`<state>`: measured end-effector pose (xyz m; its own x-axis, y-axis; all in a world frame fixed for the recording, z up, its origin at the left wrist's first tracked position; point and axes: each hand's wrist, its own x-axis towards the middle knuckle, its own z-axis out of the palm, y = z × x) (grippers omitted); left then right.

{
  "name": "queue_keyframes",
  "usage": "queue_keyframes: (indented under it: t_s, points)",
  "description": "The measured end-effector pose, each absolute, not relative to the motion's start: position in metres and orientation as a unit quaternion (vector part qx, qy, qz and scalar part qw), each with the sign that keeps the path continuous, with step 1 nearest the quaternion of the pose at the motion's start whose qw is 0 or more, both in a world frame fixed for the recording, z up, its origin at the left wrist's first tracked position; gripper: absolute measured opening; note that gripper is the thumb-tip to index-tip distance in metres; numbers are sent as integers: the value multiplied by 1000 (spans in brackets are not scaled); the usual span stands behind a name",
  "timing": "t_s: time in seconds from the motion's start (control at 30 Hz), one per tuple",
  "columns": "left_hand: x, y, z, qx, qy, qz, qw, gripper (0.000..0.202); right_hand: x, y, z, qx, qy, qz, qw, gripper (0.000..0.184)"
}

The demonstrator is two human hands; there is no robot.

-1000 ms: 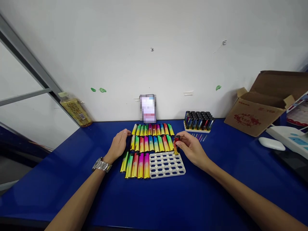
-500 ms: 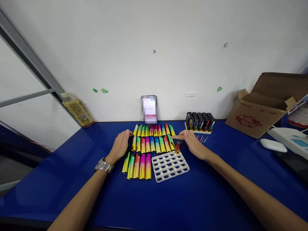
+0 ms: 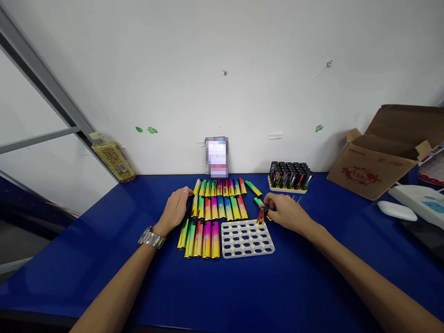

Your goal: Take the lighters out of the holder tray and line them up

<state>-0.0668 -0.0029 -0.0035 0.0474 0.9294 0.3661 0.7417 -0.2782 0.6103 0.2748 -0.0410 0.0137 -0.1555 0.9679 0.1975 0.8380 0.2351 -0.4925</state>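
My left hand point(image 3: 175, 206) lies on the blue table, fingers stretched out, at the left ends of the lighter rows. Shiny lighters in rainbow colours lie in three rows, including a pink-yellow lighter point(image 3: 215, 239) in the nearest. My right hand point(image 3: 286, 212) is curled at the right end of the middle row, its fingers on a green-yellow lighter point(image 3: 258, 201) that lies aslant, partly covered. One dark-topped red lighter point(image 3: 262, 215) stands upright in the far right corner of a white tray point(image 3: 247, 253) with many holes. Another green-yellow lighter point(image 3: 253, 188) lies tilted at the back.
A second tray filled with upright lighters point(image 3: 290, 175) stands by the wall. A phone point(image 3: 217, 157) leans on the wall. To the right are an open cardboard box point(image 3: 371, 171), a white case point(image 3: 397, 211) and a power strip point(image 3: 421, 201). A bottle point(image 3: 114, 159) stands at left.
My right hand has moved right and curled its fingers. The right-end lighters of the back and middle rows have shifted right, away from their rows. The white tray has turned straighter.
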Motion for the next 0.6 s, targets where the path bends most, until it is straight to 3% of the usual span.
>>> queue_keyframes:
  t_s: [0.1,0.23,0.47,0.6]
  points:
    - [-67,-3,-4,712,586,364,131,55,277,-45,16,-563,-781,168,209,10]
    - [-67,-4,-4,714,585,363,129,55,280,-51,18,-536,-782,191,254,8]
    - [-65,-5,0,709,590,363,135,57,269,-50,17,-459,-618,415,484,19]
    - [-64,-5,1,711,590,360,131,58,258,-44,13,-412,-517,497,562,17]
